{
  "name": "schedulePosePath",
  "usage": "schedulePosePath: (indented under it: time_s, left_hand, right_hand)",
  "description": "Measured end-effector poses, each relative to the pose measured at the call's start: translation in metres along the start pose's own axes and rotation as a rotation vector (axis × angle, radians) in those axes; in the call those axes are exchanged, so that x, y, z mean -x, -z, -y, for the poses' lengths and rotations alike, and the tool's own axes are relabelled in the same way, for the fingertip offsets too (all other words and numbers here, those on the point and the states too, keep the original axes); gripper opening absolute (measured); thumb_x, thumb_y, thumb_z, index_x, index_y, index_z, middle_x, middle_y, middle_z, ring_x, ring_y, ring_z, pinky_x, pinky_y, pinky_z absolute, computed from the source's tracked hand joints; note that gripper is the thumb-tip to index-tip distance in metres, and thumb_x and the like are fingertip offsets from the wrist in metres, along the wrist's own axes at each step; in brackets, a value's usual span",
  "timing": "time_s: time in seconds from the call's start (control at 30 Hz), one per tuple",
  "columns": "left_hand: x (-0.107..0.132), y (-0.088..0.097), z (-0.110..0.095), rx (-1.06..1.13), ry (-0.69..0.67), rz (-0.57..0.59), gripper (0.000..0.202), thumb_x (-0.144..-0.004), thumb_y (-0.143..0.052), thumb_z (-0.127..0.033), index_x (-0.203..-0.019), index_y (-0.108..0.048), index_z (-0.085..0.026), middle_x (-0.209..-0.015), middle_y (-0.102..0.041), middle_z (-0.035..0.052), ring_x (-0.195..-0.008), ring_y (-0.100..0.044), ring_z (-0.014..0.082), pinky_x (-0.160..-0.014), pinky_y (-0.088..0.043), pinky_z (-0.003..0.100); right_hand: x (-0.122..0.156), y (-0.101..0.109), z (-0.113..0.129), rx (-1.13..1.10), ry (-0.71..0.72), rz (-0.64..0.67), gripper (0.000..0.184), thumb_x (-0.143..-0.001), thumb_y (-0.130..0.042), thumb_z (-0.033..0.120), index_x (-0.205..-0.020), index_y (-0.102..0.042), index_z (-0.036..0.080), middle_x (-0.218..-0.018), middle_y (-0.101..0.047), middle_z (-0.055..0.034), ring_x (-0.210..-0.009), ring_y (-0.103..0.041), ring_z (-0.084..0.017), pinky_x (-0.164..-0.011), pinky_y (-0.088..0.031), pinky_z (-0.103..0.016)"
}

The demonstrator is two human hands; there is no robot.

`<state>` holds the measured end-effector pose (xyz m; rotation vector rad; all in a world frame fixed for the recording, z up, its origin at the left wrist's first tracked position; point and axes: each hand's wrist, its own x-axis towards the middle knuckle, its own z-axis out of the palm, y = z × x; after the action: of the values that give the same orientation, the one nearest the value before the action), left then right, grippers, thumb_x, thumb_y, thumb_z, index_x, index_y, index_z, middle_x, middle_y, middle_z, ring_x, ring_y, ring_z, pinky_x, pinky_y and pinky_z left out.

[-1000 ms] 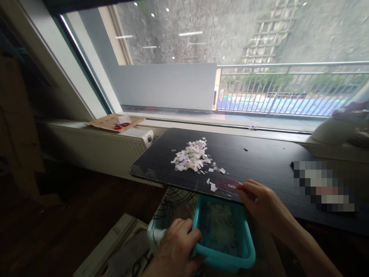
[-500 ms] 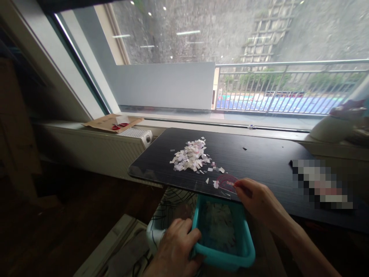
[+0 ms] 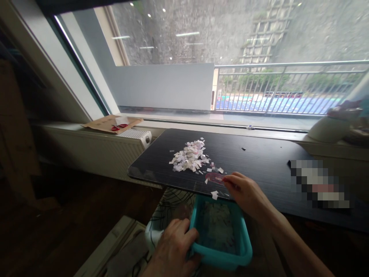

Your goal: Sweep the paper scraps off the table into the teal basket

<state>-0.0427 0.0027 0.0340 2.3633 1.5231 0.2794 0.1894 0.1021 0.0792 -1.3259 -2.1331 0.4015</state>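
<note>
My left hand (image 3: 175, 243) is closed on the left rim of a teal plastic bin (image 3: 223, 261), held just below the table's front edge. Pale paper scraps (image 3: 220, 225) lie inside it. Between the fingertips of my right hand (image 3: 250, 191) is a translucent pink protractor (image 3: 213, 177), tilted above the black table (image 3: 253, 157) near its edge. A few white paper bits (image 3: 215, 195) sit at the edge, just over the bin. Behind them, a heap of small cut paper pieces (image 3: 188, 156) rests on the tabletop.
Red-handled scissors (image 3: 118, 127) lie on brown paper (image 3: 100, 124) over the radiator (image 3: 100, 150) at left. A blurred-out object (image 3: 319, 184) is on the table's right side. A window sill (image 3: 184, 124) runs behind the table, with a white rounded object (image 3: 328, 125) at right.
My right hand has moved left and slightly up with the protractor, which now looks flatter. A paper bit has shifted down to the table's edge. My left hand still holds the bin.
</note>
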Motion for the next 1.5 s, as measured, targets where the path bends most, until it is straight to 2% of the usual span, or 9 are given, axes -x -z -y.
schedulePosePath:
  time_s: [0.2,0.4,0.5,0.67,0.87,1.0,1.27,1.43,1.5]
  left_hand:
    - [0.001,0.001,0.001,0.025,-0.005,-0.006,0.016,-0.072,-0.068,-0.016,-0.079,-0.053,-0.02,-0.086,-0.05,0.0014,-0.085,-0.046,0.0219,-0.074,-0.036,0.034]
    - [-0.002,-0.001,0.0,0.04,-0.04,-0.038,0.016,-0.073,-0.068,-0.018,-0.08,-0.054,-0.02,-0.087,-0.05,0.0018,-0.086,-0.046,0.0228,-0.074,-0.035,0.034]
    - [-0.003,-0.002,0.0,0.035,-0.03,-0.023,0.016,-0.073,-0.068,-0.018,-0.079,-0.054,-0.019,-0.086,-0.05,0.0018,-0.084,-0.046,0.0223,-0.072,-0.035,0.034]
    - [-0.004,-0.004,0.0,0.016,-0.006,-0.008,0.019,-0.068,-0.068,-0.014,-0.08,-0.055,-0.02,-0.087,-0.051,0.002,-0.085,-0.046,0.0228,-0.072,-0.036,0.033]
    - [-0.001,-0.003,0.003,0.025,0.032,0.023,0.02,-0.066,-0.068,-0.013,-0.08,-0.055,-0.019,-0.09,-0.052,0.0028,-0.089,-0.047,0.0238,-0.074,-0.037,0.033]
    - [-0.001,-0.002,0.003,0.033,0.035,0.009,0.018,-0.068,-0.067,-0.014,-0.081,-0.056,-0.02,-0.091,-0.052,0.0024,-0.09,-0.046,0.0234,-0.077,-0.037,0.034]
    - [0.001,-0.003,-0.001,0.021,0.023,0.011,0.017,-0.069,-0.069,-0.018,-0.08,-0.056,-0.02,-0.088,-0.052,0.0019,-0.088,-0.046,0.0226,-0.074,-0.036,0.032]
    - [-0.005,-0.012,0.004,-0.001,-0.011,0.005,0.02,-0.065,-0.069,-0.017,-0.079,-0.054,-0.021,-0.088,-0.052,0.0013,-0.086,-0.047,0.0222,-0.071,-0.036,0.031]
    - [-0.006,-0.019,0.012,-0.04,-0.036,-0.01,0.02,-0.065,-0.069,-0.021,-0.077,-0.053,-0.021,-0.086,-0.051,0.0012,-0.083,-0.047,0.0222,-0.069,-0.035,0.031]
  right_hand:
    - [0.023,0.016,-0.002,0.012,-0.014,0.154,0.026,-0.091,-0.041,0.028,-0.08,-0.063,0.021,-0.076,-0.057,0.0,-0.06,-0.052,-0.011,-0.057,-0.038,-0.023]
    - [0.041,0.024,-0.003,-0.044,-0.044,0.096,0.023,-0.092,-0.041,0.029,-0.086,-0.063,0.022,-0.079,-0.057,-0.0005,-0.063,-0.053,-0.011,-0.059,-0.04,-0.023]
    - [0.034,0.02,0.003,-0.045,-0.018,0.117,0.025,-0.092,-0.041,0.028,-0.08,-0.063,0.021,-0.075,-0.056,0.0003,-0.06,-0.052,-0.01,-0.057,-0.039,-0.022]
    - [-0.004,0.002,0.01,-0.033,0.043,-0.042,0.023,-0.089,-0.044,0.024,-0.092,-0.066,0.018,-0.083,-0.061,-0.003,-0.066,-0.056,-0.012,-0.06,-0.041,-0.022]
    - [-0.039,-0.02,0.006,0.03,0.036,-0.02,0.026,-0.087,-0.044,0.021,-0.09,-0.069,0.016,-0.085,-0.064,-0.005,-0.071,-0.058,-0.013,-0.065,-0.041,-0.023]
    - [-0.033,-0.016,0.003,0.065,0.026,0.005,0.027,-0.087,-0.043,0.023,-0.086,-0.069,0.017,-0.079,-0.062,-0.0035,-0.067,-0.057,-0.013,-0.061,-0.039,-0.023]
    - [0.026,0.021,-0.001,0.065,-0.043,0.114,0.026,-0.087,-0.044,0.03,-0.078,-0.067,0.02,-0.066,-0.058,-0.0002,-0.054,-0.052,-0.011,-0.053,-0.037,-0.023]
    - [-0.005,0.006,-0.012,0.049,-0.024,-0.07,0.028,-0.087,-0.043,0.03,-0.087,-0.068,0.017,-0.075,-0.06,-0.0028,-0.058,-0.053,-0.012,-0.054,-0.038,-0.023]
    - [-0.019,-0.003,-0.015,0.047,-0.009,-0.089,0.029,-0.087,-0.042,0.028,-0.087,-0.069,0.018,-0.078,-0.062,-0.0035,-0.063,-0.055,-0.013,-0.058,-0.04,-0.024]
